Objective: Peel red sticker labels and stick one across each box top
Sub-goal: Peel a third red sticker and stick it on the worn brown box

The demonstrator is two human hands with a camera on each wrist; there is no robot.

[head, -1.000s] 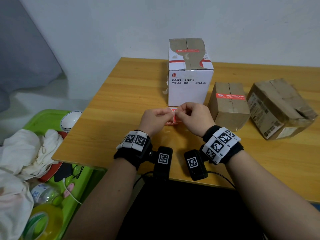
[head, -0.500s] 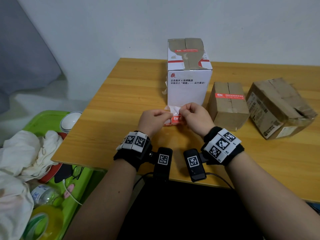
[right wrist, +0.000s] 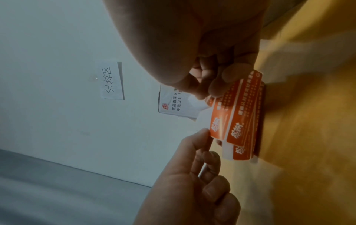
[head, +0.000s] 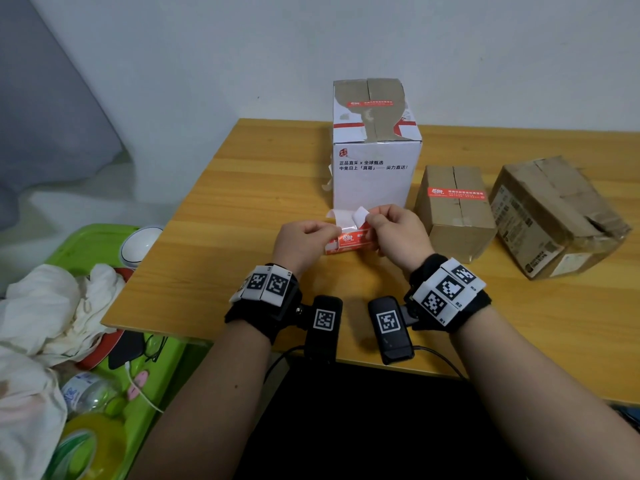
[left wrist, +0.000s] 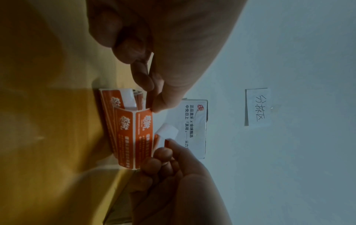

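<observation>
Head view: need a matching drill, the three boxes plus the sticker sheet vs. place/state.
Things:
1. white box
2. small brown box
3. big brown box
4. sticker sheet

States:
A. no red sticker on top
B. pinched by both hands
C. tallest, torn top, sticker on
D. middle of the row, sticker across top seam

Pairs: 1-C, 2-D, 3-A, 4-B

Your right hand (head: 398,230) is lifting a red label (left wrist: 165,137) further off its sheet (head: 349,241), white underside curling up, your left hand (head: 304,242) pinching the sheet
</observation>
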